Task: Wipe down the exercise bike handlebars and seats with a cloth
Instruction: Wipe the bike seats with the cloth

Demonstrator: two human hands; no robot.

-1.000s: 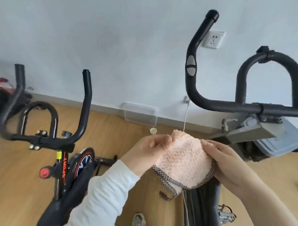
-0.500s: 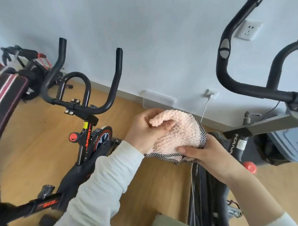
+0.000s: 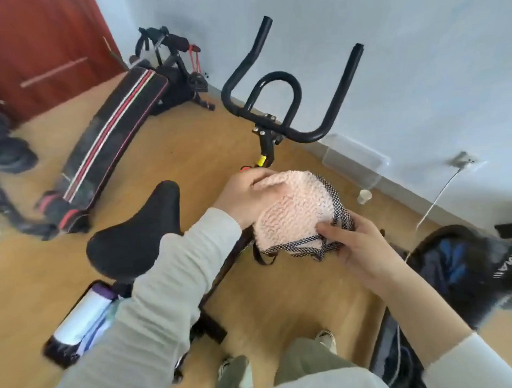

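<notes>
A fluffy pink cloth with a black-and-white checked border is held between both hands in the middle of the head view. My left hand grips its upper left part with curled fingers. My right hand pinches its lower right edge. Beyond the cloth rise the black handlebars of an exercise bike. The bike's black seat lies to the left, below my left sleeve. The cloth touches neither the handlebars nor the seat.
A black sit-up bench with red and white stripes lies on the wooden floor at left. A second bike's dark frame stands at lower right. A paper cup and a white cable sit near the wall. A red door is top left.
The view has swung left and down: the right bike's handlebars have left the frame and the left bike's seat and handlebars now sit in the middle. Both hands keep holding the cloth.
</notes>
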